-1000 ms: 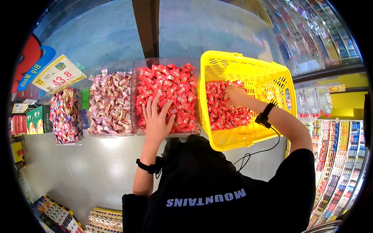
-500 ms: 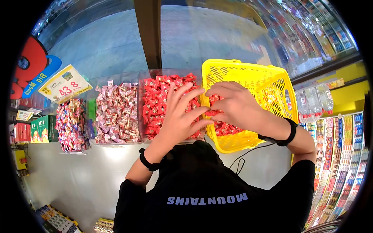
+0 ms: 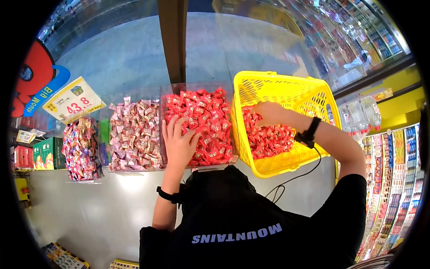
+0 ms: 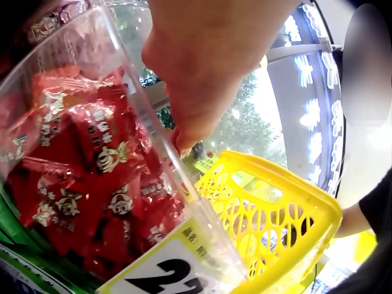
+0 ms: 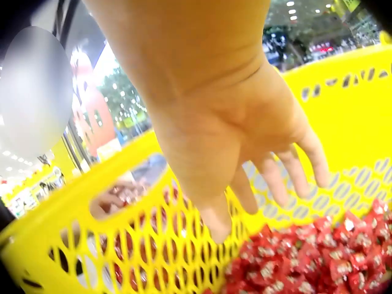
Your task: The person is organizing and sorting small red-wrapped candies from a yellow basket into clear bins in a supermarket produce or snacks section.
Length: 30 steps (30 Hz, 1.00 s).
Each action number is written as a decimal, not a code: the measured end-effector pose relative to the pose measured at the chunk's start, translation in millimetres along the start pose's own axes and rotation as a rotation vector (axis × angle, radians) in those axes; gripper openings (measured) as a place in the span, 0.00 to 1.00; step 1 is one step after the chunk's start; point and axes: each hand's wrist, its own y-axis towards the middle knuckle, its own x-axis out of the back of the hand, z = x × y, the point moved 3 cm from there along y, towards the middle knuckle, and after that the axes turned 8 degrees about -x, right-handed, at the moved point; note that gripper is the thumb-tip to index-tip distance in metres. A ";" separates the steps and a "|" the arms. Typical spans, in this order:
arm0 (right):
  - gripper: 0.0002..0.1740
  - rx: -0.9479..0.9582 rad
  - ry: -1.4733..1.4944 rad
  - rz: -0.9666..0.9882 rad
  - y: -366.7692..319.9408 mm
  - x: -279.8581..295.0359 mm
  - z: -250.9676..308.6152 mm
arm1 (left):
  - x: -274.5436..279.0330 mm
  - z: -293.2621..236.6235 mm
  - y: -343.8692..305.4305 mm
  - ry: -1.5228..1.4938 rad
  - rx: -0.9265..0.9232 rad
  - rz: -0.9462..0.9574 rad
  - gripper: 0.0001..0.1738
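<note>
And here's my right hand [image 5: 239, 141], reaching over the yellow basket [image 3: 273, 171], fingers spread and pointing down above the loose red candies [image 3: 271, 141] heaped along its near side! Over to my left hand [image 3: 178, 148]: fingers apart, at the left edge of the clear bin [image 4: 147, 113] packed with matching red candies [image 3: 208, 125]. Whether those fingertips touch a wrapper, I can't tell.

Between my two hands stand the bin's right wall and the basket's holed side, set right beside each other. A price card [image 4: 165, 263] covers part of the bin's front, and a black cable [image 3: 310, 171] hangs from my right wristband [image 3: 307, 133] past the basket's near corner. Out left, pink-and-white candies [image 3: 136, 134] fill the neighbouring bin, then a mixed-colour pile [image 3: 82, 150] under the 43.8 sign [image 3: 74, 101]. Clear bottles [image 3: 360, 114] stand just right of the basket, and a dark post [image 3: 174, 40] rises behind the bins.
</note>
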 end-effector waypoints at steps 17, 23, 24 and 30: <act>0.16 0.027 0.067 -0.065 -10.2 40.2 44.0 | 29.1 -34.9 33.8 -0.140 -0.091 -0.003 0.19; 0.14 0.407 0.380 -0.639 -99.5 104.9 92.1 | 40.6 -71.8 66.0 -0.325 -0.207 0.058 0.27; 0.14 0.484 0.402 -0.685 -104.4 105.1 101.1 | 40.1 -77.6 69.0 -0.353 -0.226 0.070 0.28; 0.15 0.625 0.479 -0.705 -94.8 85.6 117.8 | 36.0 -81.4 65.6 -0.356 -0.265 -0.012 0.15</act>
